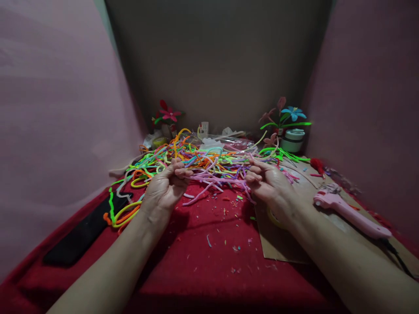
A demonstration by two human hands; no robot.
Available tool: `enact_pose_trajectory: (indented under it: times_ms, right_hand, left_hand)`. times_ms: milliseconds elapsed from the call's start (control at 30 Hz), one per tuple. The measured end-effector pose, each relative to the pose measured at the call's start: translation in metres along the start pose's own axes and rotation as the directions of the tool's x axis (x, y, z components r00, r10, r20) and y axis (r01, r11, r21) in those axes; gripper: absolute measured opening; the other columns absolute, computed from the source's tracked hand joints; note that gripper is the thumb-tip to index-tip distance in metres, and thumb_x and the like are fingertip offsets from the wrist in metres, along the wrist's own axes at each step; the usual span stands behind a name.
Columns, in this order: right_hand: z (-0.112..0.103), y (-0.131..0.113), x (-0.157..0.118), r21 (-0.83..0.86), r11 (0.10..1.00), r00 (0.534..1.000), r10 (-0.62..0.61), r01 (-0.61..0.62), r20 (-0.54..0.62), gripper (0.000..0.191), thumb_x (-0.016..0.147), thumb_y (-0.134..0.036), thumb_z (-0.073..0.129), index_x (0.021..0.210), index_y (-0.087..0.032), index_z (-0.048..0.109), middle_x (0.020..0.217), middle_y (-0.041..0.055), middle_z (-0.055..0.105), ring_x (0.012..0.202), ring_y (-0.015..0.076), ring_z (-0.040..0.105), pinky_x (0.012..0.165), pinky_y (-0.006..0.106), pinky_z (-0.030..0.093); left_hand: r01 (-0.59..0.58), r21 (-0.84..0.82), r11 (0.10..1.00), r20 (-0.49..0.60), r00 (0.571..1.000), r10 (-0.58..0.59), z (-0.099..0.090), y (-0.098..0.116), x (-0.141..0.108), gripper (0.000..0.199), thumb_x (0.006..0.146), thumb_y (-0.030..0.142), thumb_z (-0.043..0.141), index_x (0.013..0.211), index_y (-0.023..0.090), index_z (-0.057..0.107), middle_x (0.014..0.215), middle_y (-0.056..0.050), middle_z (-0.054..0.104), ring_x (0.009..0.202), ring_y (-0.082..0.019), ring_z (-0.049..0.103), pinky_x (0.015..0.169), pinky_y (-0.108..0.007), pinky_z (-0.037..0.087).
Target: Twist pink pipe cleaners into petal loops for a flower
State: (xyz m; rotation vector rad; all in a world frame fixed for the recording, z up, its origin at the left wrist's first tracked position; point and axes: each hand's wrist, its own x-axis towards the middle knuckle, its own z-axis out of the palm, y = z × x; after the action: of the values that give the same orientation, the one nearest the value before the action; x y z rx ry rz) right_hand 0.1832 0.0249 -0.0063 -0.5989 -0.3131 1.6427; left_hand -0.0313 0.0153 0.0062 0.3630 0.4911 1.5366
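Observation:
My left hand (168, 183) hovers at the near left side of a tangled pile of colourful pipe cleaners (199, 165), its thumb and fingers curled together. Opposite it, my right hand (270, 181) is curled in a similar pinch at the pile's right side. An orange stem shows just above the left fingertips and a pink one by the right. Whether either is gripped or only lies behind, I cannot tell. Between the hands lie several pink pipe cleaners (225, 180). Both palms are turned partly inward, with a gap between them.
On the red cloth (203, 270) lie small coloured scraps. At right, a pink glue gun (353, 213) with a black cord rests over cardboard (283, 253). A black flat object (85, 231) lies left. Behind are pipe-cleaner flowers (293, 113), another red flower (170, 114) and a pale lidded container (292, 140).

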Motion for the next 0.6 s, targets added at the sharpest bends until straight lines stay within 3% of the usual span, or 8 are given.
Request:
enact_pose_trajectory:
  times_ms: [233, 400, 600]
  right_hand:
    - [-0.004, 0.003, 0.003, -0.021, 1.0, 1.0, -0.013, 0.013, 0.02, 0.017, 0.085, -0.009, 0.042, 0.071, -0.016, 0.049, 0.04, -0.0091, 0.029, 0.032, 0.0038, 0.023, 0.032, 0.015, 0.022]
    - [-0.003, 0.002, 0.003, -0.052, 0.999, 0.999, -0.009, 0.012, 0.053, 0.019, 0.087, -0.01, 0.04, 0.07, -0.017, 0.046, 0.04, -0.0098, 0.025, 0.032, 0.0044, 0.02, 0.033, 0.016, 0.02]
    - [-0.001, 0.0, 0.0, -0.093, 0.995, 1.0, -0.029, 0.03, 0.005, 0.021, 0.089, -0.012, 0.039, 0.07, -0.017, 0.046, 0.038, -0.0096, 0.023, 0.031, 0.0053, 0.015, 0.03, 0.019, 0.013]
  left_hand:
    - [-0.014, 0.094, 0.995, 0.049, 0.999, 0.009, -0.008, 0.001, 0.004, 0.024, 0.081, -0.005, 0.034, 0.078, 0.01, 0.053, 0.054, 0.005, 0.045, 0.04, -0.002, 0.043, 0.048, -0.017, 0.045]
    - [-0.104, 0.221, 0.97, 0.119, 0.99, 0.079, -0.013, 0.002, 0.007, 0.02, 0.076, -0.006, 0.04, 0.079, 0.009, 0.053, 0.052, 0.007, 0.041, 0.037, -0.001, 0.037, 0.045, -0.018, 0.042]
    - [-0.263, 0.389, 0.883, 0.152, 0.964, 0.219, -0.009, 0.002, 0.001, 0.018, 0.073, -0.006, 0.045, 0.077, 0.007, 0.057, 0.049, 0.005, 0.044, 0.031, 0.001, 0.028, 0.034, -0.013, 0.029]
